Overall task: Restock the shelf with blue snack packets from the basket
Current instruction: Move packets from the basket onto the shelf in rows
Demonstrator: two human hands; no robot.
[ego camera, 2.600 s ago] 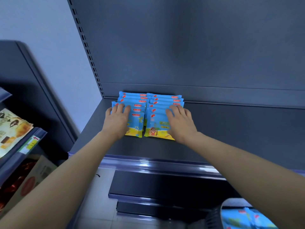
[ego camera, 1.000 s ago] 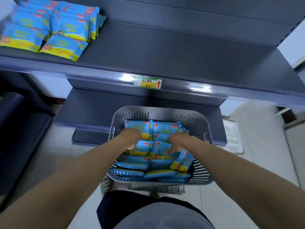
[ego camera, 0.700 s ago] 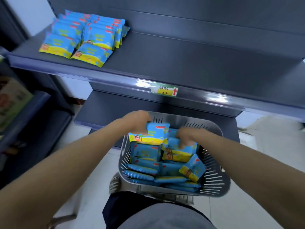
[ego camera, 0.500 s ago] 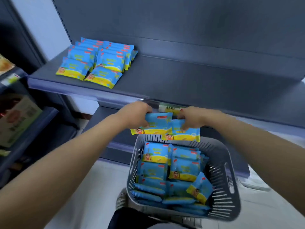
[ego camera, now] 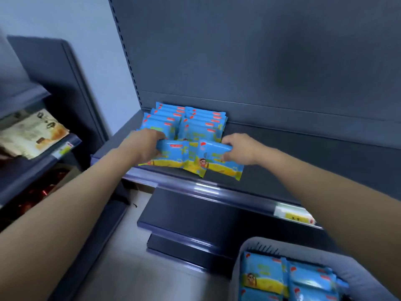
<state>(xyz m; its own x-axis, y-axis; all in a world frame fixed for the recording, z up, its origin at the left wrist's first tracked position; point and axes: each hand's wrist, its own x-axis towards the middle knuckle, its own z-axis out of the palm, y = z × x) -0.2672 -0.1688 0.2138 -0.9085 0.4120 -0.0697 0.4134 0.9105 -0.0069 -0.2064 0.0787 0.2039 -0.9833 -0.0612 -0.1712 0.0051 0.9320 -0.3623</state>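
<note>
Blue packets [ego camera: 173,153], long axis crosswise, both hands' grip [ego camera: 145,144]

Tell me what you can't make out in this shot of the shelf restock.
Head view only:
- Basket: cut off by the bottom edge and right forearm; packet count unknown.
- Price label: small, blurred, partly behind the forearm.
- Held packets: motion-blurred, overlapping; number in each hand unclear.

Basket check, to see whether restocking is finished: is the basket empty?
No, the basket still holds several blue snack packets at the lower right.
</note>
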